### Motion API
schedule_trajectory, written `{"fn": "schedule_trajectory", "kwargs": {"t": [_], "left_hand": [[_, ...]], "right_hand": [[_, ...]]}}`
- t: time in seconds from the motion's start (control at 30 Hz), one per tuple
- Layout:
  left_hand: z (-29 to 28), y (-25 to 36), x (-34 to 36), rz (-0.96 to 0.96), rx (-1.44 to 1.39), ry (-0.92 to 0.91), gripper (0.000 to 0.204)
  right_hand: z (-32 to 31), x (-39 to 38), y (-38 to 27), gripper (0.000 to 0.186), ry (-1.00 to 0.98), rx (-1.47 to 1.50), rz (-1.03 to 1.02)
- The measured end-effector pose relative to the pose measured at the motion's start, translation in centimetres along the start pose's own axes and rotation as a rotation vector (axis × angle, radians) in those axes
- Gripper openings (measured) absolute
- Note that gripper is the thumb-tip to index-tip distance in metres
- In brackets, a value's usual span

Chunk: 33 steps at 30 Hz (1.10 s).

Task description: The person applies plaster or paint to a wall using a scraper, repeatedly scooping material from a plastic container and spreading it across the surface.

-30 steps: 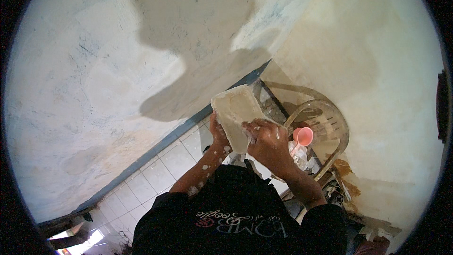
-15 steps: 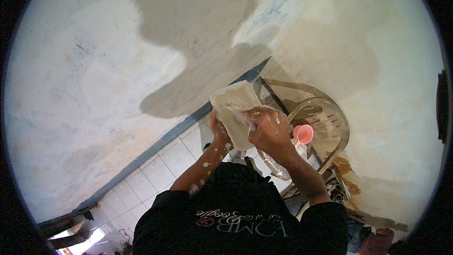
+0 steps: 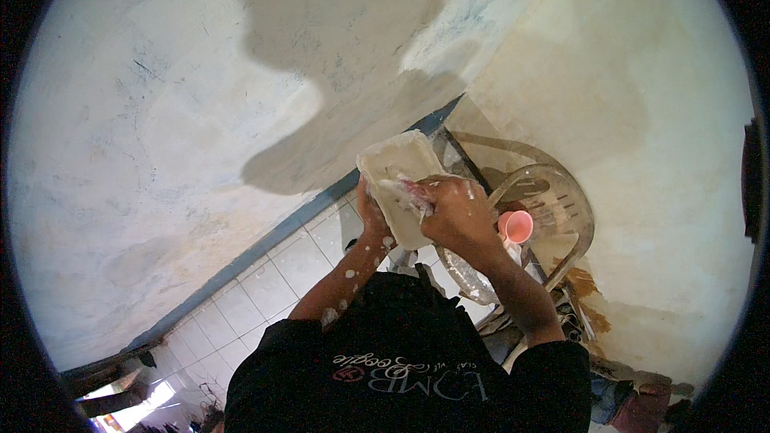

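Note:
A pale rectangular tray [image 3: 411, 231] coated with whitish paste is held out in front of me at a tilt. My left hand [image 3: 374, 220] grips it from the left side and beneath; part of that hand is hidden by the tray. Over the tray's right half is my right hand [image 3: 459, 210], its fingers closed around a small paste-smeared thing with a reddish part [image 3: 416, 192]. The fingers cover most of that thing, so its kind does not show. White splashes dot my left forearm and right knuckles.
A worn plastic chair [image 3: 579, 202] stands in the corner to the right, with a pink dipper [image 3: 517, 227] at it. Patchy walls [image 3: 160, 128] meet there, above a blue-grey skirting strip [image 3: 265, 248]. White floor tiles [image 3: 265, 289] lie below, with clutter [image 3: 630, 405] at the lower right.
The tray has shifted slightly away from me. My right hand stays over it, and more of the reddish part in its fingers now shows.

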<state>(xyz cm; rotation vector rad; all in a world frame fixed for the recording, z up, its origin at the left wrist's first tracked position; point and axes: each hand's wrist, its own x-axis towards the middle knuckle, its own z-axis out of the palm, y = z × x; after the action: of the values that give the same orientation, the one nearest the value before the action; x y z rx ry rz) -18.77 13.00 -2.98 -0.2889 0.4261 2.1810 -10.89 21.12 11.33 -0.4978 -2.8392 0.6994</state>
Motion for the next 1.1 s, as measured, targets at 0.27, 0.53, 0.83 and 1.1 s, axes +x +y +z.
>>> {"fn": "schedule_trajectory", "kwargs": {"t": [0.27,0.53,0.83,1.1], "left_hand": [[1.0,-0.5,-0.8,0.097,0.003,0.023,0.058],[-0.3,-0.7,-0.6,0.052,0.017,-0.004,0.058],[-0.9,-0.8,-0.4,0.099,0.047,-0.026,0.060],[-0.6,-0.9,-0.9,0.146,0.009,-0.003,0.059]], "right_hand": [[0.5,1.4,0.1,0.034,0.090,0.041,0.137],[2.3,-0.1,-0.4,0.037,0.120,0.045,0.056],[0.7,0.3,-1.9,0.038,0.014,0.020,0.140],[0.5,0.9,-1.2,0.034,0.048,-0.022,0.105]]}}
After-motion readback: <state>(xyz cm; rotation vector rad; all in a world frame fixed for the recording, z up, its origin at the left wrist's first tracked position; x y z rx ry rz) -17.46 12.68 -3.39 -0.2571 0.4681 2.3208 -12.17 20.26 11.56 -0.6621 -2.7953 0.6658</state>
